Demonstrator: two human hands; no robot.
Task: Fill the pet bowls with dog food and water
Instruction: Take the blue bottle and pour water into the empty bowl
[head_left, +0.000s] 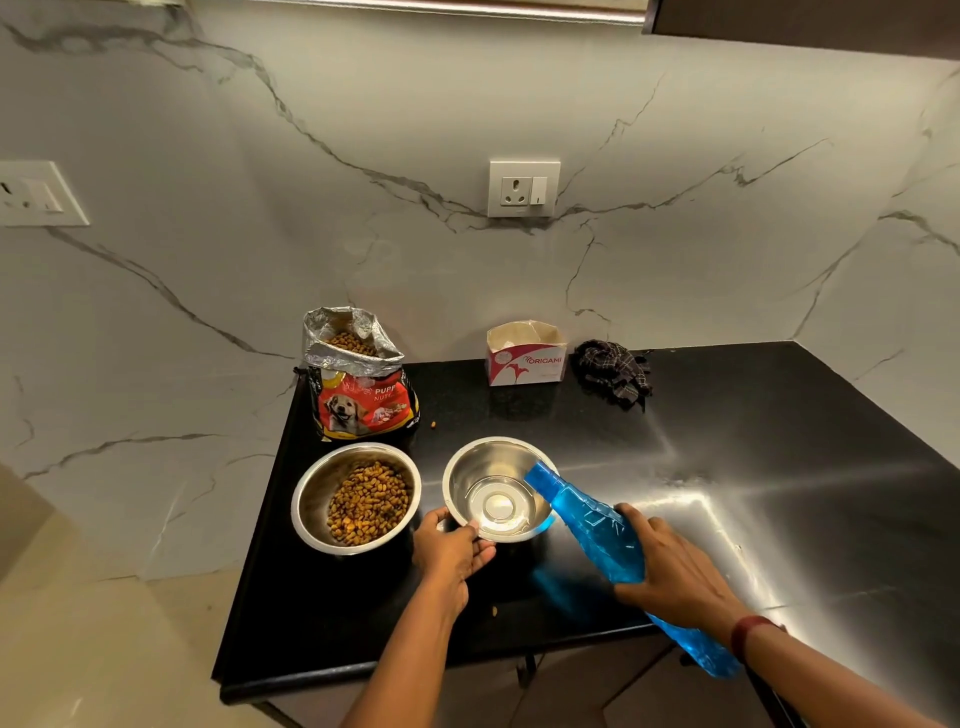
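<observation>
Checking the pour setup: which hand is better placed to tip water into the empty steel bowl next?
The right hand: it already grips the tilted blue bottle, whose mouth sits over the rim of the empty bowl. The left hand holds that bowl's near rim, steadying it.

Bare counter (779, 467) lies open rightward; food bag (361, 384), tissue box (525, 358) and cloth (613, 371) crowd the back.

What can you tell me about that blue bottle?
The blue bottle looks like clear, faceted blue plastic. It is tipped steeply, its mouth resting over the rim of the right steel bowl, which holds a little water. The right hand grips its middle; its base points back toward the person. It casts a blue glow on the black counter.
</observation>
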